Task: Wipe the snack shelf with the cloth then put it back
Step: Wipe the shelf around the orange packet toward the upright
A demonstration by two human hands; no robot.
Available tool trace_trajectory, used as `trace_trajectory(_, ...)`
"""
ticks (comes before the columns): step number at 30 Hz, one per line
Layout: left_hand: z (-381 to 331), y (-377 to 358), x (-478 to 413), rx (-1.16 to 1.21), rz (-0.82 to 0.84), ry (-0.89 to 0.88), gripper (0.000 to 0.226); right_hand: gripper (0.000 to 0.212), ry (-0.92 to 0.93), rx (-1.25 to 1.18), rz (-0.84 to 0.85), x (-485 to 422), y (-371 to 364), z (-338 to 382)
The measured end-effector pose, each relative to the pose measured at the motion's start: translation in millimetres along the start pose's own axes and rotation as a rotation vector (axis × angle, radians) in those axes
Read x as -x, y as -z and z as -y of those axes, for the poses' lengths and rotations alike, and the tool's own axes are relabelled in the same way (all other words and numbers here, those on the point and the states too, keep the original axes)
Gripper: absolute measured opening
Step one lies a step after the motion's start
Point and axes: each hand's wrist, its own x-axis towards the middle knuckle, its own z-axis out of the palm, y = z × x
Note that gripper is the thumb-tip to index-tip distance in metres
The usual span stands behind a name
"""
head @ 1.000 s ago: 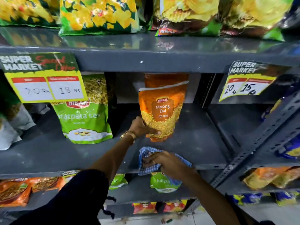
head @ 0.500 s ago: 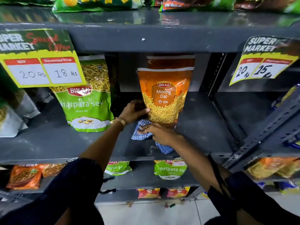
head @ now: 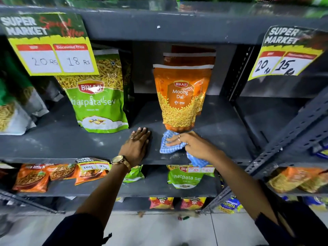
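Ideally, the right hand point(head: 192, 145), pinching the blue checked cloth point(head: 169, 143), sweeps under the Moong Dal pouch point(head: 180, 98) while the flat, empty left hand point(head: 137, 145) braces on the shelf point(head: 71, 142).

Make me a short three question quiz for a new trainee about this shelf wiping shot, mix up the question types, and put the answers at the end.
1. True or false: the left hand is gripping the Moong Dal pack.
2. Multiple choice: where does the blue checked cloth lie? A) on the floor B) on the shelf just in front of the Moong Dal pack, under the right hand C) on the shelf above
3. Fill in: the discounted price on the left price tag reads ___ Rs.

Key
1. False: it lies flat on the shelf, beside the pack.
2. B; one corner hangs over the front edge.
3. 18
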Motion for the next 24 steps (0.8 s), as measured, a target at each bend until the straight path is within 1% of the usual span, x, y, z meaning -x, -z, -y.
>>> trace_trajectory(3, 0, 2, 9, -0.011, -0.084, 0.086, 0.051, 0.071, 0.107, 0.010, 0.094, -22, -24, 19)
trace_trajectory(5, 4, 3, 14, -0.016, -0.112, 0.103, 0.054, 0.072, 0.144, 0.038, 0.156, -27, -42, 19)
trace_trajectory(7, 7, 4, 17, -0.025, -0.112, 0.083, 0.061, 0.074, 0.156, 0.036, 0.150, -21, -49, 11)
trace_trajectory(9, 5, 4, 18, -0.028, -0.112, 0.089, 0.059, 0.074, 0.157, 0.025, 0.144, -10, -46, 0)
trace_trajectory(12, -2, 5, 19, -0.024, -0.119, 0.106, 0.049, 0.070, 0.149, 0.022, 0.175, 7, -33, -13)
trace_trajectory(17, -3, 7, 19, -0.004, -0.089, 0.129, 0.050, 0.068, 0.077, 0.099, 0.231, 28, 9, -33)
trace_trajectory(19, -7, 8, 17, -0.009, -0.077, 0.140, 0.050, 0.068, 0.027, 0.062, 0.212, 34, 29, -37)
trace_trajectory(21, -10, 8, 15, -0.013, -0.065, 0.171, 0.051, 0.069, -0.024, 0.018, 0.132, 33, 47, -38)
trace_trajectory(23, -18, 6, 11, -0.011, -0.061, 0.200, 0.053, 0.069, -0.022, 0.014, 0.051, 21, 53, -35)
trace_trajectory(24, -24, 4, 8, -0.004, -0.066, 0.204, 0.054, 0.069, -0.002, 0.031, 0.043, 12, 50, -31)
